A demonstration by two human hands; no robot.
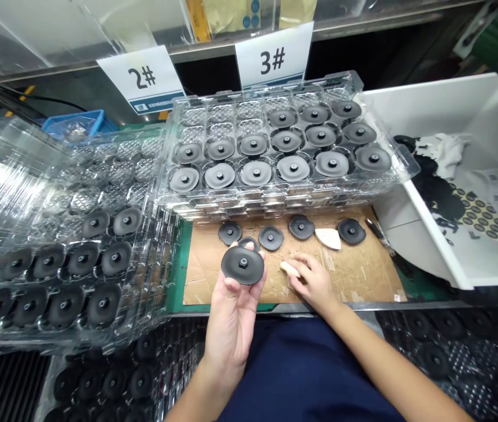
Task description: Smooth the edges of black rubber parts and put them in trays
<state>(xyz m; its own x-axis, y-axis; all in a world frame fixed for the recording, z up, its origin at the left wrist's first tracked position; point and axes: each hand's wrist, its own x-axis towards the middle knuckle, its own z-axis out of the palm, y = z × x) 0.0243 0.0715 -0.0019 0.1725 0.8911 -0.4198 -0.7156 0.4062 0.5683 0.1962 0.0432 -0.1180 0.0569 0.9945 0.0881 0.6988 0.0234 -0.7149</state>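
My left hand holds up a round black rubber disc with a small hub in its middle, fingers curled round its edge. My right hand rests on the brown cardboard sheet, fingers closed on a small pale piece. Several loose black discs lie in a row on the cardboard beyond both hands, with a white wedge-shaped piece among them.
A clear plastic tray of black discs stands on a stack behind the cardboard, below signs 2# and 3#. Another clear tray of discs lies at the left. A white bin with black parts sits at the right. More trays lie below the table edge.
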